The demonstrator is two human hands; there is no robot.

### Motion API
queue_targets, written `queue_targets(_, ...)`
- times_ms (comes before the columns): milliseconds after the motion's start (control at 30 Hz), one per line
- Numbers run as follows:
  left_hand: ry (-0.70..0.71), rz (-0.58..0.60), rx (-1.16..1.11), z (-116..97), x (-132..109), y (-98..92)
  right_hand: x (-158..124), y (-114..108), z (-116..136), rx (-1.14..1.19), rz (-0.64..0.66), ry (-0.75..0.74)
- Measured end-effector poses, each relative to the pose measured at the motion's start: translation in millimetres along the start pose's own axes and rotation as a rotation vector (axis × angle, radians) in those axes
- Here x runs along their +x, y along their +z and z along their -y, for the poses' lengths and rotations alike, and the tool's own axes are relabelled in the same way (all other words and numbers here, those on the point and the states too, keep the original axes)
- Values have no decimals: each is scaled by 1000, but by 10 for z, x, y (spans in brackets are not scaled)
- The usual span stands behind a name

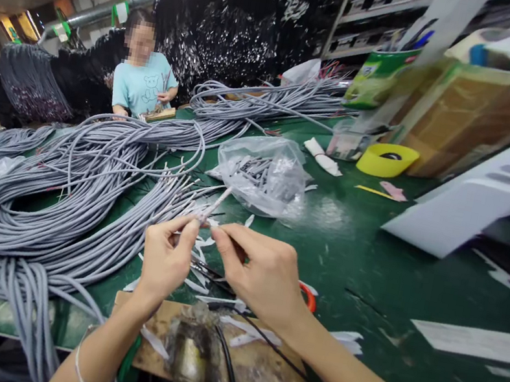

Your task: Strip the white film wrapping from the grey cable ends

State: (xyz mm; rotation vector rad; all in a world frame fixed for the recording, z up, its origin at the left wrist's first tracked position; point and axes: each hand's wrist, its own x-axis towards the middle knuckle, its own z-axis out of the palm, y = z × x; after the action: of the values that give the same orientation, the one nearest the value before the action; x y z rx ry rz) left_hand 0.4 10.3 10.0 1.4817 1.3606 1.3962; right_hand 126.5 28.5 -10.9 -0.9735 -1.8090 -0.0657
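My left hand (166,261) is closed in a pinch around a thin whitish cable end (219,201), which sticks up past the fingertips. Close beside it, my right hand (256,267) pinches with thumb and forefinger near the same spot. A small white bit shows at its fingertips, too small to name. Left of the hands lies a big bundle of grey cables (103,184), its trimmed ends (176,190) pointing toward the left hand. White strips (196,286) are scattered below, and scissors with an orange handle (309,297) lie partly hidden behind the right wrist.
Beyond the hands sits a clear plastic bag (265,176) of small grey parts. A stained wooden board (262,376) with a metal device (194,355) is at the front edge. A yellow tape roll (386,160) and white rack (469,209) stand right; a co-worker (146,83) sits opposite.
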Motion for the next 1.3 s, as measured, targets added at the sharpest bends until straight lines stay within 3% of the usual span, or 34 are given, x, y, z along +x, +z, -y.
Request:
queue_targets(333, 48, -19, 18, 35, -15, 5, -2, -5, 25, 61, 19, 49)
queue_targets(433, 144, -21, 113, 36, -41, 14, 24, -17, 7, 118, 41, 80)
queue_targets(533, 329, -43, 296, 36, -66, 22, 28, -24, 12, 184, 49, 99)
queue_targets(633, 406, -86, 445, 55, -32, 19, -20, -21, 102, 154, -57, -29)
queue_targets(733, 232, -89, 435, 82, 60, -6, -89, -20, 238, 188, -115, -329)
queue_targets(800, 116, -70, 354, 85, 104, -29, -109, -21, 274, 207, -97, -401)
queue_targets(1000, 69, 39, 161, 48, 38, -47, -15, -22, 45, -69, -94, -57)
queue_targets(1300, 173, 51, 227, 32, -28, -12, 10, -49, 1, -56, -67, -66)
